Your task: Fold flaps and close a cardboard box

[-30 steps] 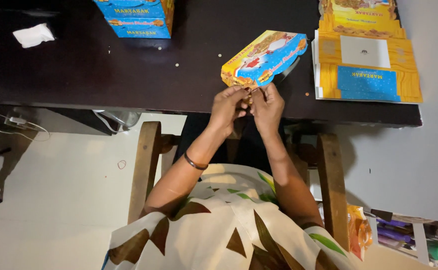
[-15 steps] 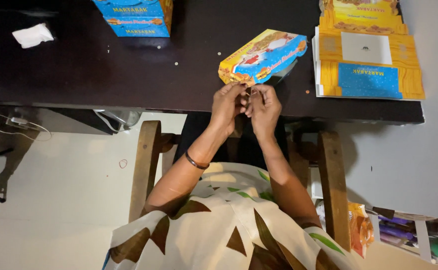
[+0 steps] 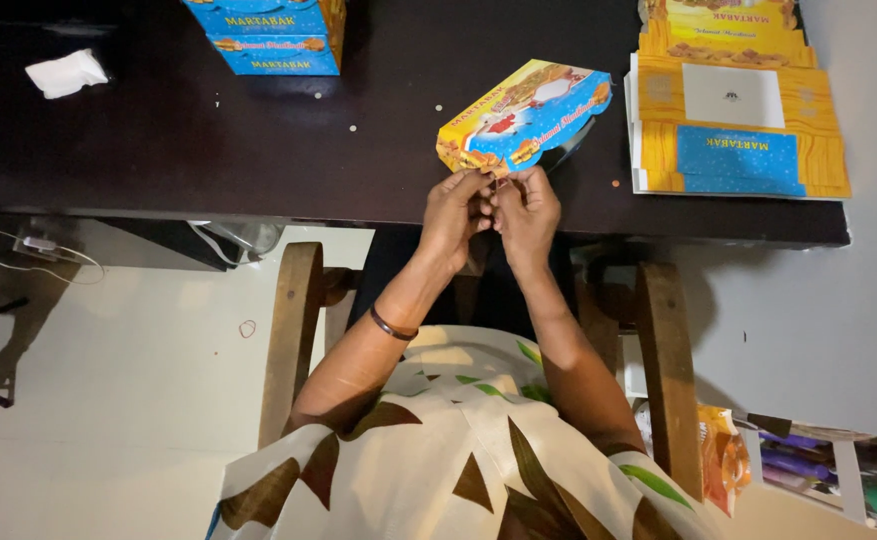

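A dark table (image 3: 208, 150) spans the top, dimly lit. Below its near edge lies a pale floor (image 3: 108, 420) with cables (image 3: 28, 255) at the left. A wooden chair (image 3: 293, 330) stands at the table.

A loose cream garment (image 3: 458, 460) is worn, printed w/ brown triangles and a few green leaf shapes. Arms are left bare below it, no sleeves seen. A thin dark bangle (image 3: 392, 327) is worn on the left wrist. Left hand (image 3: 455, 208) and right hand (image 3: 528, 205) are ungloved; rings can't be made out.
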